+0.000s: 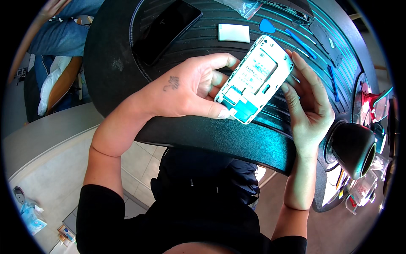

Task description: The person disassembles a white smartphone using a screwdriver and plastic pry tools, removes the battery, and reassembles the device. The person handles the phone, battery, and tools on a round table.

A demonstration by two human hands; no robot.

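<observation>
By the left hand (186, 86), a white coverless smartphone (257, 78) is gripped above the tabletop (211, 135); long axis slanted, camera end directed far-right; whether the right hand (311, 101) grips cannot be told; a blue pick (267, 26) lies beyond.

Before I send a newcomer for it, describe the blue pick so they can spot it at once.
On the black ridged surface, find the opened white phone held in the left hand. Just beyond the phone's upper end, right of the white rectangular pad, lies the blue pick. It is roughly triangular with rounded corners, unlike the thin, long blue tools to its right.
</observation>
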